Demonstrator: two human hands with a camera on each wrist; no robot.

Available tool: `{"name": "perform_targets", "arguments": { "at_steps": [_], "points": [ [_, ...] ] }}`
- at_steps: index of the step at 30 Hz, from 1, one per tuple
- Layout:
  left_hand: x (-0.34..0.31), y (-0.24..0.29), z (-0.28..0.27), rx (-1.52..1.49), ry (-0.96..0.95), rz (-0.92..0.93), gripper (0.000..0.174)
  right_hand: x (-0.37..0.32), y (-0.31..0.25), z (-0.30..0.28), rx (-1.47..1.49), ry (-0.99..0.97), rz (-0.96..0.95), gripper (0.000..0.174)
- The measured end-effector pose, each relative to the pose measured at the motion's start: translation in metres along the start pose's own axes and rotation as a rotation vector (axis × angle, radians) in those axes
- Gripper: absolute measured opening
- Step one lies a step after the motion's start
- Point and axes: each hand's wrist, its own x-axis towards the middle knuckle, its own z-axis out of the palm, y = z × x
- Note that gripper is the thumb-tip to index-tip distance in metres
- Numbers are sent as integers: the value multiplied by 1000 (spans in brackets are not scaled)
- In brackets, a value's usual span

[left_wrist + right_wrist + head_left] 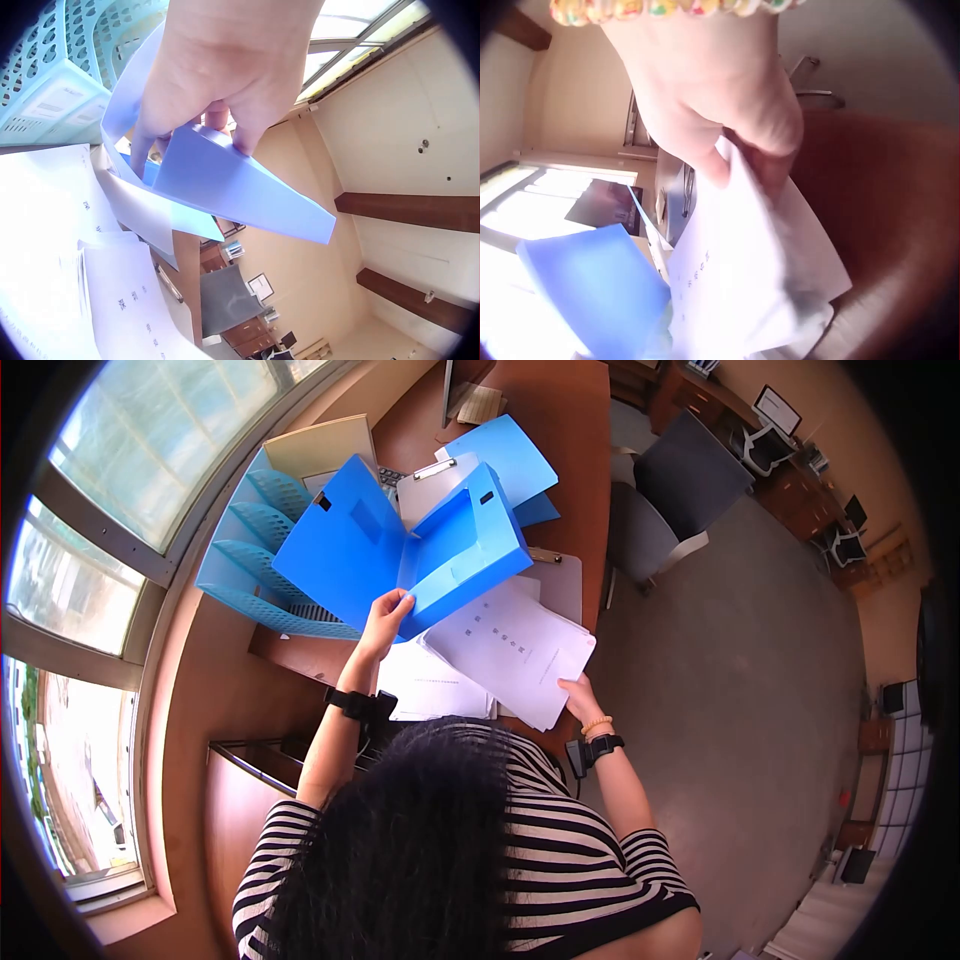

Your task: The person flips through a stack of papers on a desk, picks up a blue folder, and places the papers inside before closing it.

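In the head view a blue file box (335, 565) stands with its cover swung wide, showing a hollow inside. My left hand (382, 628) grips its near edge, thumb on the box wall (240, 191) and fingers curled behind. My right hand (580, 703) pinches the lower right corner of a stack of printed paper (505, 650), thumb on the top face (716, 247). This stack slants over other white sheets (425, 678) on the desk, and its upper end lies right by the file box.
A light-blue desk organizer (262, 545) stands left, beside the window. Behind the box lie a light-blue folder (525, 455) and a clipboard (425, 490); another clipboard (568, 585) is under the papers' right side. A grey chair (680, 480) stands past the desk's right edge.
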Motion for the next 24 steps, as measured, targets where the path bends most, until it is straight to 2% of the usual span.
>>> {"name": "perform_targets", "arguments": {
  "at_steps": [3,5,8,9,11,15,17,24],
  "points": [
    [-2,-1,-1,32,4,-17,18,2,1,-2,-71,-13,37,39],
    [-4,-1,-2,39,-1,-35,18,-3,-5,-5,-368,1,112,39],
    [-4,-2,-1,61,-6,-43,18,-20,-24,10,-501,78,227,38],
    [-3,-2,-1,72,1,-32,18,-20,-24,9,-497,84,225,38],
    [-2,-7,1,60,4,-32,18,-21,-25,7,-217,62,228,36],
    [-2,-6,4,46,6,-24,19,-19,-22,5,-116,82,233,34],
    [-3,-6,4,56,3,-30,19,-11,-13,-3,-25,-6,170,34],
    [-4,-6,2,53,-6,-30,19,-15,-18,8,-22,10,238,38]
  ]
}}
